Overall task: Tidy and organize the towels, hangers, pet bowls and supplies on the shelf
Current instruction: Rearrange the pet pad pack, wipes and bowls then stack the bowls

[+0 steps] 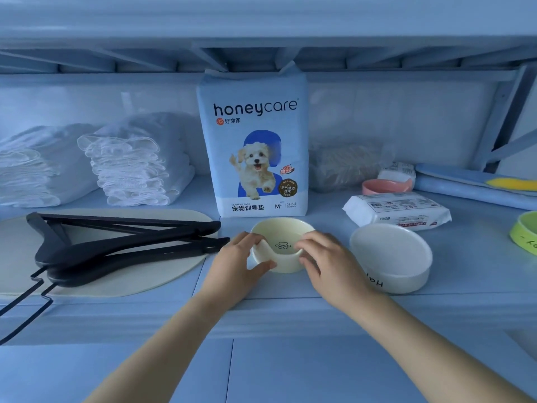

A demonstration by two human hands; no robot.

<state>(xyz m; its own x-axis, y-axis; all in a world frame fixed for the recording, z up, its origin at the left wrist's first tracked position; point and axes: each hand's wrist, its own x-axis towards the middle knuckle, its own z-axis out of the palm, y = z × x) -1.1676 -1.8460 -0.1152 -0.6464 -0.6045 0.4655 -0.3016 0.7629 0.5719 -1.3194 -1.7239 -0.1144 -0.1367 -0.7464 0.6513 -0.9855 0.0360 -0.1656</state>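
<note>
Head view. Step in hand: placing the pet bowls. The left hand (238, 263) and right hand (325, 260) each close their grip on opposite rims of the cream bowl (281, 246). It stands on the shelf (261, 315), just in front of the training-pad pack (252, 146) and near the white bowl (390, 257). The cream bowl is round, smooth and hard-looking, with a notched front wall and a paw print. The next move probably calls for a level two-handed lift.

Both hands, left (238, 257) and right (322, 257), grip the cream paw-print bowl (283, 237) on the shelf (290, 289).
</note>
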